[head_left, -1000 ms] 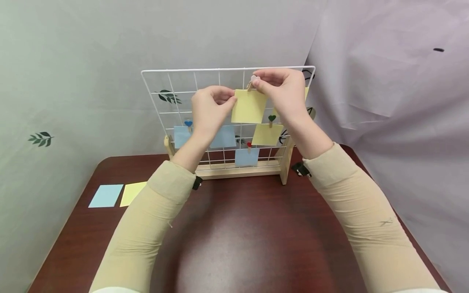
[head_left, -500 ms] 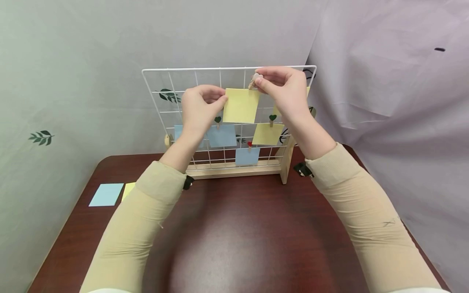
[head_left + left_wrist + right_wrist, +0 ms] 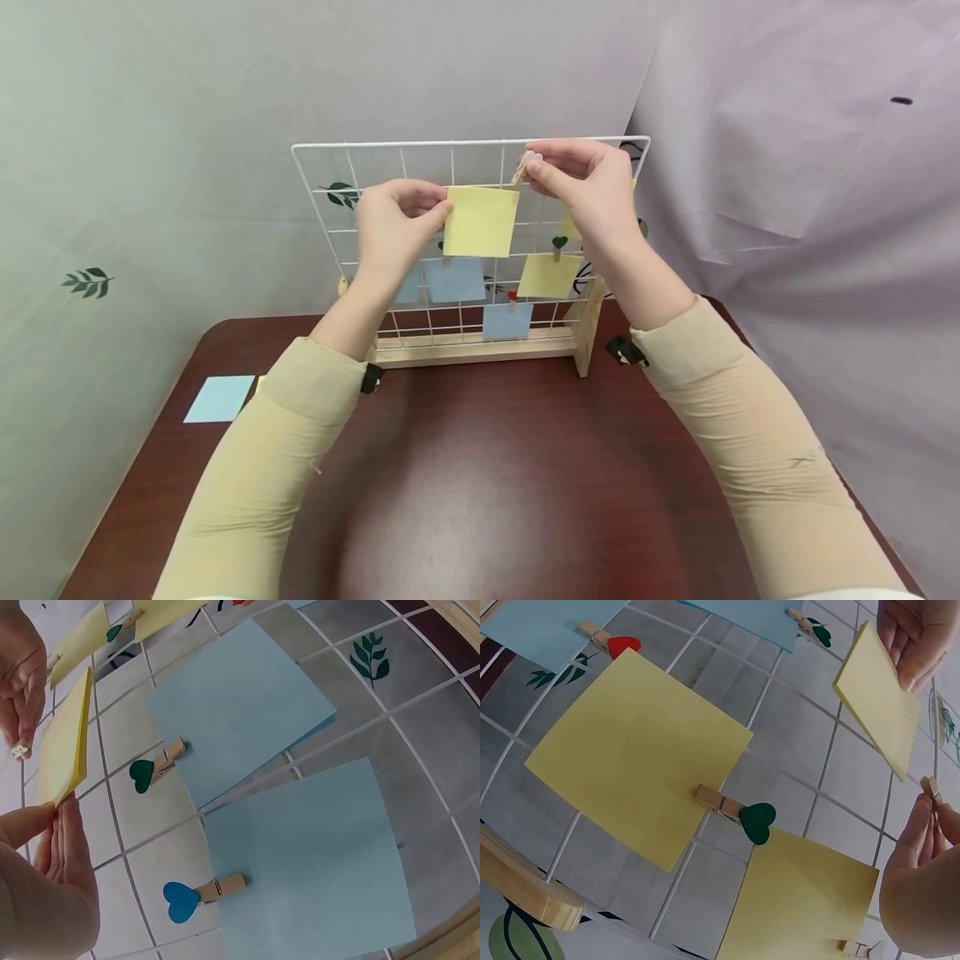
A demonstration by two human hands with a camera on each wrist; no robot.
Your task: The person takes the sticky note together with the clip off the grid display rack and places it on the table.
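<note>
The square yellow paper pad (image 3: 482, 221) is held up in front of the upper middle of the white wire grid rack (image 3: 405, 144), above the glossy red-brown bench (image 3: 480, 475); whether any wire is touched cannot be told. Its left edge, near the upper corner, is pinched between thumb and fingers of the left hand (image 3: 393, 229). The small pale wooden clothespin with a whitish heart (image 3: 522, 169) is pinched in the right hand's (image 3: 588, 187) grip, just beside the pad's upper right corner; a gap to the paper is seen in the right wrist view. Handling, judged by look: pad should be very light; edge thickness is visible from the left wrist, so probably stiffer than one sheet, yet easily creased. Dry paper, low slip risk under a light pinch; sheets could be fanned if squeezed off-axis. Best held by one side edge close to a corner, full thickness caught, top edge mostly uncovered. Clothespin: light, rigid, sprung; best squeezed at the heart end, behind the spring. Could be twisted loose if pinched off-centre.
</note>
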